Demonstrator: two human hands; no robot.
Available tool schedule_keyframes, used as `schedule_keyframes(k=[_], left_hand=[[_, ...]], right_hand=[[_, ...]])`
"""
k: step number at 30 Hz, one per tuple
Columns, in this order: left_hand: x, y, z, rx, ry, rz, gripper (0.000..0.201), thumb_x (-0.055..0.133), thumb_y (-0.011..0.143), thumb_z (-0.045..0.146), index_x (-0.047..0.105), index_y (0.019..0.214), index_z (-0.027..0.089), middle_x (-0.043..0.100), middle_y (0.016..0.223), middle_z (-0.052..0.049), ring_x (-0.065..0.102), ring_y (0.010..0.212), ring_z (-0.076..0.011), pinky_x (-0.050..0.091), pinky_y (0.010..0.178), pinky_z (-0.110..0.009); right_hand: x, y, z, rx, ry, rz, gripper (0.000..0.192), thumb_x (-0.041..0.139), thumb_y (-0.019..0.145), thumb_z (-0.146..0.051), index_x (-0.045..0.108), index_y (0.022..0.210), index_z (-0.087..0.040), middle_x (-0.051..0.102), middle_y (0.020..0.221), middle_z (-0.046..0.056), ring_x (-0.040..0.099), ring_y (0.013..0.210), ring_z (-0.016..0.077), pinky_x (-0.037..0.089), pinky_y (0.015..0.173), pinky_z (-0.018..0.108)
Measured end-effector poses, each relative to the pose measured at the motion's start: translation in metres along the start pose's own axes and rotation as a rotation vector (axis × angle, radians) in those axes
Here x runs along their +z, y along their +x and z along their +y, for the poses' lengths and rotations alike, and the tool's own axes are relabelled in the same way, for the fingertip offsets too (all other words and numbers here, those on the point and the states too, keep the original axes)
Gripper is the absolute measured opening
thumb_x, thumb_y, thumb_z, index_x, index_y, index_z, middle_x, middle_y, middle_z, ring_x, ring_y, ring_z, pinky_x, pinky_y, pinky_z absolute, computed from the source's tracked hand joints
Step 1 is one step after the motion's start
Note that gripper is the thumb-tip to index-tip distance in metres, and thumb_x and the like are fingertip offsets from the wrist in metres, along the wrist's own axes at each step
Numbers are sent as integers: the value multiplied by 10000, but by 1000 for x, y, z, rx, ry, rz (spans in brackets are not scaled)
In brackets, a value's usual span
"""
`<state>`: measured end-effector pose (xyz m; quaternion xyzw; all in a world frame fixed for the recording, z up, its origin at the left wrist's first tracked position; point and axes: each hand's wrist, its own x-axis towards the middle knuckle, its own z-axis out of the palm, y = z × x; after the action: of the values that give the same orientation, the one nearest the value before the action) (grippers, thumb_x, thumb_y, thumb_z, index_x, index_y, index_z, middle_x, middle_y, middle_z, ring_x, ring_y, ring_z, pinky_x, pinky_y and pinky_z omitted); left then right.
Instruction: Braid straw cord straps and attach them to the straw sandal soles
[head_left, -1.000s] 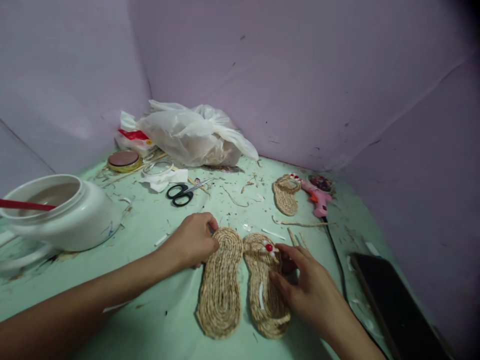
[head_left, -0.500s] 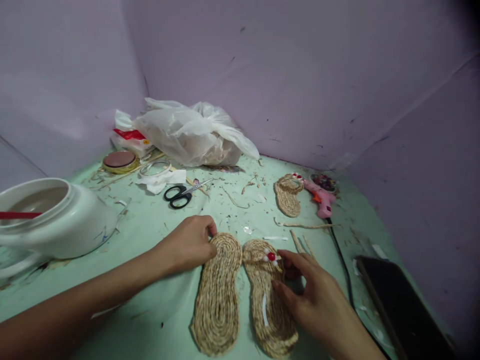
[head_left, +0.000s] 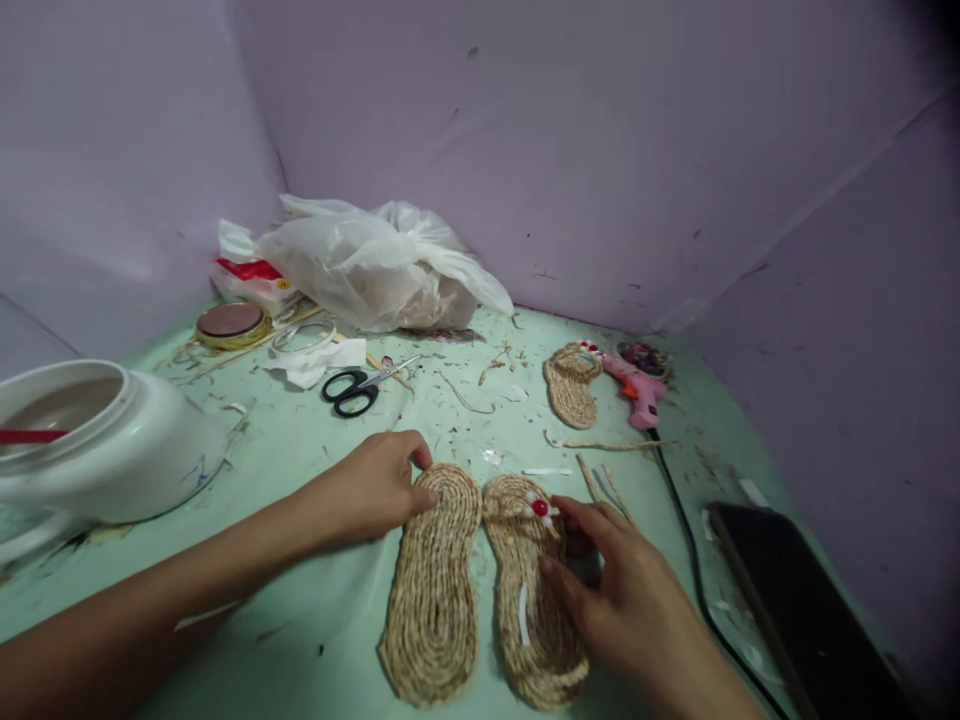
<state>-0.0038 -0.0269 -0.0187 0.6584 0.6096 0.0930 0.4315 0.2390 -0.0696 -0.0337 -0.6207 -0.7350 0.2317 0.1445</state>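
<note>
Two foot-shaped pieces of coiled straw braid lie side by side on the green tabletop. The left one is a plain sole [head_left: 437,590]. My left hand [head_left: 375,485] grips its upper left edge, thumb on top. On the right is a slipper [head_left: 505,570] with a strap near its toe, decorated with a red bead [head_left: 539,508] and white beads around it. A white strip [head_left: 523,615] lies on its footbed. My right hand [head_left: 630,580] holds this slipper by its right edge, close to the beads; some of its fingertips are hidden.
A smaller beaded straw slipper [head_left: 571,390] rests by a pink glue gun [head_left: 637,390], whose black cable runs past a phone [head_left: 802,610]. Black-handled scissors [head_left: 356,390], a tied plastic bag [head_left: 382,265] and a tape roll [head_left: 232,322] lie behind; a white pot [head_left: 150,440] stands left.
The whole view has shifted slightly, so everything sits a little further left. Both hands keep their places on the sole and the slipper.
</note>
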Motion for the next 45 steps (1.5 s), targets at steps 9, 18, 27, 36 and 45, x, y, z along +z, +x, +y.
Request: schedule_keyframes(k=[9,18,27,36,45], left_hand=[[-3,0,5,12,64,-17,241,519,660,295,480,858,164,392,498,80,361,461,-98,245,456,-236],[-4,-1,4,6,-16,-47,235,524,678,305,463,857,164,392,453,95,378,379,-85,267,389,-207],[-4,1,5,-126,-233,-133,311,406,780,437,400,970,191,474,502,64,385,274,-77,254,247,-159],[-4,-1,4,-135,-298,-125,296,375,794,472,429,876,193,478,477,68,396,271,-76,265,253,-159],[-10,1,6,-79,-186,-83,283,389,785,446,502,805,186,467,514,52,416,359,-94,307,338,-204]], right_hand=[[4,-2,-5,49,-26,76,406,507,688,-213,581,1078,-126,594,856,73,607,724,188,491,693,317],[-10,-5,-9,64,72,47,409,551,694,-281,597,1072,-130,629,909,103,613,761,216,504,653,327],[-43,6,27,339,32,431,297,537,720,-391,686,843,-165,689,751,74,610,649,212,452,597,311],[-20,25,9,305,-273,250,236,490,781,-346,681,821,-213,689,809,61,621,688,212,365,528,274],[-27,12,1,290,-40,494,264,507,770,-412,653,773,-192,638,632,26,533,511,161,356,482,257]])
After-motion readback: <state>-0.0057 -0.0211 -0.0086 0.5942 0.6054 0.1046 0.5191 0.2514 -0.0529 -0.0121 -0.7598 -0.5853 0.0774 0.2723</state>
